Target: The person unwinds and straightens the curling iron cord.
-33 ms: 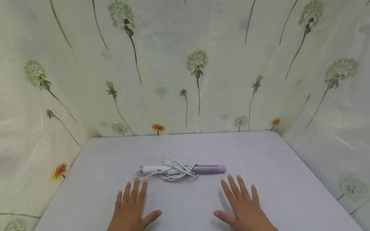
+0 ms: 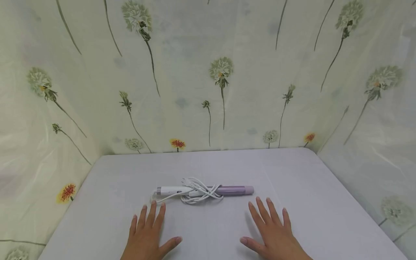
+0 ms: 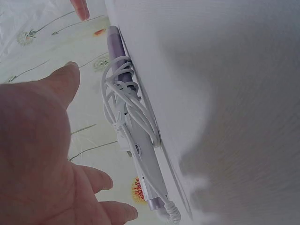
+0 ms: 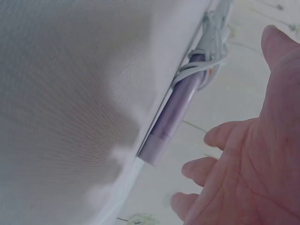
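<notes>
A curling iron [image 2: 232,190] with a white handle and a purple barrel lies crosswise on the table, its barrel pointing right. Its white cord [image 2: 203,191] is wound round the middle, and the plug [image 2: 186,182] sits on top of the coil. My left hand [image 2: 147,231] is spread palm down in front of the handle end, fingertips close to the cord's strain relief. Palm down too, my right hand [image 2: 274,231] has its fingers spread just in front of the pink barrel tip [image 2: 249,189]. Both wrist views show the palms holding nothing.
A white cloth covers the table [image 2: 292,173], which has rounded back corners. Curtains [image 2: 195,72] printed with dandelions hang behind it and along both sides, close to the table's edges.
</notes>
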`<move>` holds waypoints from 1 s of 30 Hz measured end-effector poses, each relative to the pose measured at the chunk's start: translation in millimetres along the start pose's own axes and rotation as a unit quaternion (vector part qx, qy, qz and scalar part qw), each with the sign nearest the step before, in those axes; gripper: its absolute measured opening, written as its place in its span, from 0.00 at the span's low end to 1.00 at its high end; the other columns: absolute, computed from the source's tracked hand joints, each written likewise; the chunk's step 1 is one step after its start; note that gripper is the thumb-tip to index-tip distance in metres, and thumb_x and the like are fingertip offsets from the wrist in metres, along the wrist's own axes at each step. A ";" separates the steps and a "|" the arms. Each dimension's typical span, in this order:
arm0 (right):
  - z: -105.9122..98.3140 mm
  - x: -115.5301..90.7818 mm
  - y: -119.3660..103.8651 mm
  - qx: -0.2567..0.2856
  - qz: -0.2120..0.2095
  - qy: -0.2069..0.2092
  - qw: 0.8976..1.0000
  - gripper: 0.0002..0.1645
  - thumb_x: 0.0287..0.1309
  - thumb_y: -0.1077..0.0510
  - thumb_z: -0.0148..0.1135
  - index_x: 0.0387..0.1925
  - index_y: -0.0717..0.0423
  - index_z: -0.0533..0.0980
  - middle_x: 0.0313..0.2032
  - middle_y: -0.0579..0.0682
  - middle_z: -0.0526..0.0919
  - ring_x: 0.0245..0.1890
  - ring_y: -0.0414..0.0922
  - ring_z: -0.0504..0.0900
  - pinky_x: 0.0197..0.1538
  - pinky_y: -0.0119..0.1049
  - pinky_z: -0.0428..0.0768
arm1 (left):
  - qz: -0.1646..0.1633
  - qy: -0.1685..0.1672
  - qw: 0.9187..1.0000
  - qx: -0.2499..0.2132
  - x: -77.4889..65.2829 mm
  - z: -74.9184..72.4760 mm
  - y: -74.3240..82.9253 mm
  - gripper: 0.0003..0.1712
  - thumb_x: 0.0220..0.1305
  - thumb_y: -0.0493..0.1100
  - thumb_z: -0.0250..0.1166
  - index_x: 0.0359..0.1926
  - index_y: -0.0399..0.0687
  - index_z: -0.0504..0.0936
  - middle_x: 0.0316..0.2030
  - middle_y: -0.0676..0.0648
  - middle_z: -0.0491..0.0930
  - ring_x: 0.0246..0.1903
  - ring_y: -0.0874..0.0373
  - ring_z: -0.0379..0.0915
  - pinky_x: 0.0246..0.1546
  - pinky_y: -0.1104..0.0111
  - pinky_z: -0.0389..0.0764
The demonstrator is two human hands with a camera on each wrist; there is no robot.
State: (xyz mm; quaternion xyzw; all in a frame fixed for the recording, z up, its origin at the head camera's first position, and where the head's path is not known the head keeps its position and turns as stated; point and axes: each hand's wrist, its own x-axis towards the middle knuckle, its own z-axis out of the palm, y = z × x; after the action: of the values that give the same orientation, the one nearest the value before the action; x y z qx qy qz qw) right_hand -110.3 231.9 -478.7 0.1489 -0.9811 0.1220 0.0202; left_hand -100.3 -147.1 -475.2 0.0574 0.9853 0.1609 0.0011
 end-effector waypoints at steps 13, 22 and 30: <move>1.4 -1.2 0.7 -0.007 -0.005 0.006 1.000 0.60 0.61 0.19 0.57 0.80 0.52 0.60 0.80 0.58 0.56 0.80 0.65 0.46 0.68 0.77 0.41 | 0.016 0.010 1.000 0.000 2.4 0.9 0.4 0.63 0.58 0.81 0.63 0.80 0.45 0.61 0.79 0.34 0.55 0.77 0.30 0.47 0.71 0.33 0.46; 0.2 -0.6 1.6 -0.004 -0.004 0.013 1.000 0.61 0.61 0.18 0.56 0.81 0.52 0.58 0.81 0.57 0.54 0.80 0.64 0.46 0.69 0.76 0.41 | 0.034 0.023 0.999 0.002 8.8 -5.4 1.3 0.63 0.59 0.81 0.62 0.80 0.43 0.60 0.78 0.32 0.56 0.77 0.30 0.47 0.71 0.33 0.47; 2.2 2.1 -1.3 0.008 -0.014 0.019 1.000 0.60 0.62 0.20 0.57 0.81 0.52 0.57 0.81 0.56 0.54 0.79 0.62 0.51 0.68 0.75 0.49 | 0.067 0.069 0.995 0.011 19.0 -4.3 3.4 0.62 0.62 0.79 0.61 0.80 0.41 0.59 0.78 0.32 0.55 0.77 0.32 0.49 0.71 0.34 0.49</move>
State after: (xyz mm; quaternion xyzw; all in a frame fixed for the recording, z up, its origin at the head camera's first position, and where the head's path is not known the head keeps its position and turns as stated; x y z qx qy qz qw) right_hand -112.0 229.5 -480.3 0.1600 -0.9774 0.1321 0.0392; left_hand -118.8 -143.0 -469.8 0.1116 0.9788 0.1531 -0.0780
